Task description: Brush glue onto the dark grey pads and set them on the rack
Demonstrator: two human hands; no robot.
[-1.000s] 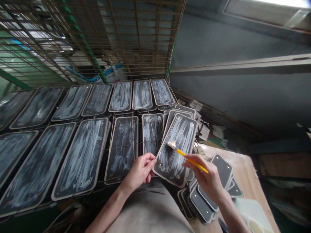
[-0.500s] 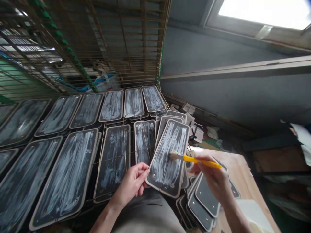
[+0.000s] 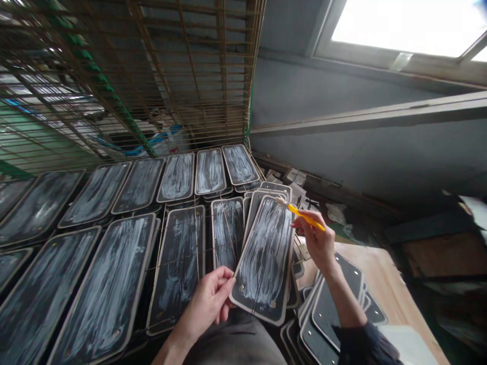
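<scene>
My left hand (image 3: 211,299) pinches the lower left edge of a dark rectangular panel (image 3: 262,258) with rounded corners and a pale rim. White streaks run along the panel's face, and small studs show near its ends. In my right hand (image 3: 317,241) is a yellow-handled brush (image 3: 306,217), its pale bristles touching the panel's upper right end. The held panel lies tilted over other dark panels. Just left of it is a streaked panel (image 3: 228,230) on the wire rack.
Rows of streaked panels (image 3: 102,284) cover the rack to the left. A wire grid (image 3: 182,66) rises behind them. At right, a stack of unstreaked panels (image 3: 335,299) stands by a wooden board (image 3: 395,289). Beyond is a grey wall (image 3: 342,147) with a window.
My right hand has moved up and away, carrying the brush from the panel's middle to its far right end. My left hand keeps its hold on the edge. The view has shifted slightly.
</scene>
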